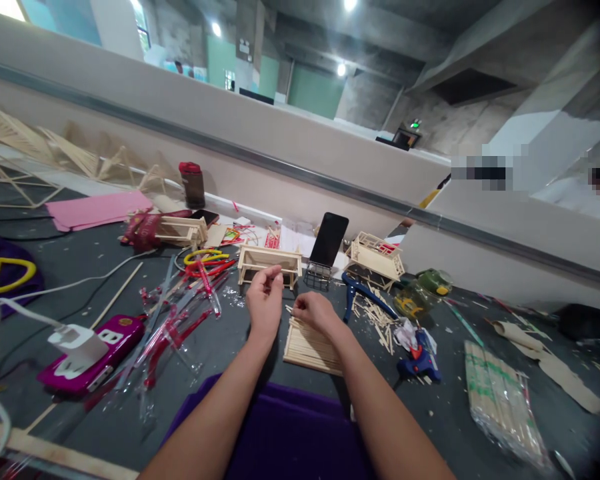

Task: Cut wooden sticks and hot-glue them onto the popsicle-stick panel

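Observation:
My right hand [321, 313] is closed above a flat panel of thin wooden sticks [311, 350] laid side by side. The pale end of a small wooden stick [290, 310] pokes out at its fingertips. Just to its left, my left hand [266, 300] is raised with curled fingers and the thumb near the index finger; anything between them is too small to make out. Behind that hand stands a small open wooden-stick frame [270, 255], its front partly covered by the fingers.
A phone [329, 240] leans on a wire stand behind my hands. To the right are a wooden model [377, 257], blue-handled pliers [367, 290], stick offcuts [377, 317], a glue gun [420, 360] and bagged sticks [500, 393]. Plastic wrappers [173, 327] and a purple power strip [95, 357] lie left.

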The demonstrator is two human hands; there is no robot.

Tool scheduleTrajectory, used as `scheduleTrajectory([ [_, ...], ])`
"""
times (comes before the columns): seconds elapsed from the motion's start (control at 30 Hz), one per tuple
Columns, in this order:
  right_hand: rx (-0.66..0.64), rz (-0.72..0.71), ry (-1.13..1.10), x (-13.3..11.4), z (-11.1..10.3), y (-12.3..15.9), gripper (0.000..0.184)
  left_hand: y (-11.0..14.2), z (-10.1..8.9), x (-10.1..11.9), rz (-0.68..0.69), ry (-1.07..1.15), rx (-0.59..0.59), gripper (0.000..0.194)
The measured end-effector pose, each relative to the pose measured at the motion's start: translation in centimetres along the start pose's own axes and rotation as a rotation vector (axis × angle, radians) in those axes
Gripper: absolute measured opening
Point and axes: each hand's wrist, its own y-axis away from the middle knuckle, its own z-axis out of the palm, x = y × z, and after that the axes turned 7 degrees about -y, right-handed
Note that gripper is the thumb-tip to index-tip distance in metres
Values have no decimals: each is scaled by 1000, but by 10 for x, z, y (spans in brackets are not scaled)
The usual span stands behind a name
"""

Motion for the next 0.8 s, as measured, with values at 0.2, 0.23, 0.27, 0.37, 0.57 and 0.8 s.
scheduleTrajectory([
  [0.2, -49, 32, 44, -5, -2, -9, 12, 0, 1, -3, -69, -1, -91, 22],
  [0.23, -53, 27, 41, -6, -3, -10, 11, 0, 1, -4, -70, -11, -103, 22],
  [0.27, -55, 21, 37, -8, -3, -11, 11, 0, 1, -5, -70, -19, -110, 22],
  [0.37, -46, -4, 16, -11, -3, -13, 10, -1, 1, -7, -79, -31, -123, 23],
  [0.57, 40, -42, -131, 1, -15, -5, 6, -2, 1, -7, -181, 12, -159, 24],
  [0.8, 184, -149, -933, 8, -26, 27, 24, 11, 8, 7, -389, 224, -331, 26],
])
